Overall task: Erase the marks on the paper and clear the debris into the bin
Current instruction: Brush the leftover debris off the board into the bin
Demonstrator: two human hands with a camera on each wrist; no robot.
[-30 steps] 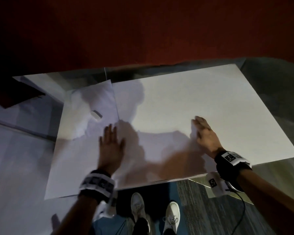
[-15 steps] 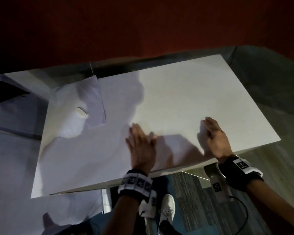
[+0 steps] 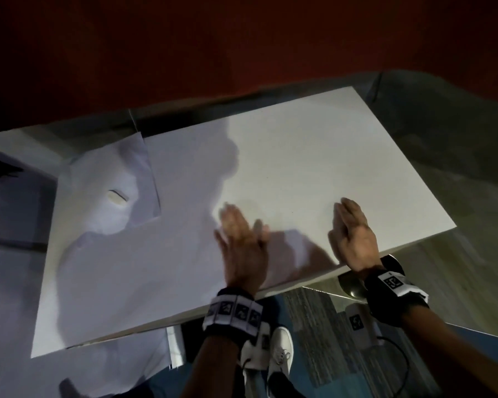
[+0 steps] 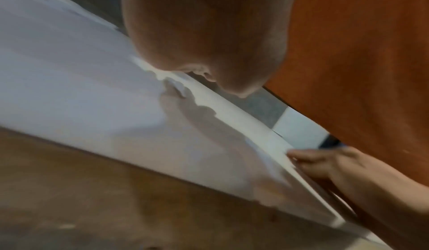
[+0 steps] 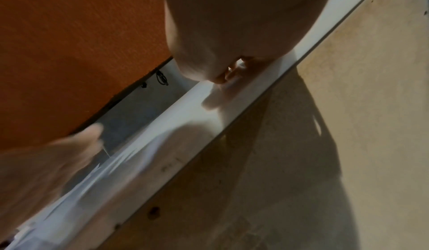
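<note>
A large white sheet of paper (image 3: 299, 168) covers the glass table. My left hand (image 3: 239, 237) lies flat on it near the front edge, fingers straight and blurred by motion. My right hand (image 3: 350, 228) rests flat on the paper further right, fingers together, wrist over the table's front edge. A small white eraser (image 3: 116, 197) lies on a smaller sheet (image 3: 104, 202) at the left, away from both hands. In the left wrist view my left hand (image 4: 209, 77) touches the paper (image 4: 92, 98); in the right wrist view my right hand (image 5: 232, 74) touches it too. No bin is in view.
A red wall (image 3: 242, 53) stands behind the table. The glass table edge (image 3: 414, 320) runs at the front right, with carpet and my white shoes (image 3: 279, 354) below. More white sheets (image 3: 9, 282) lie to the left.
My left hand has slid rightward across the paper from near the small sheet toward my right hand. The right hand has stayed flat in about the same spot.
</note>
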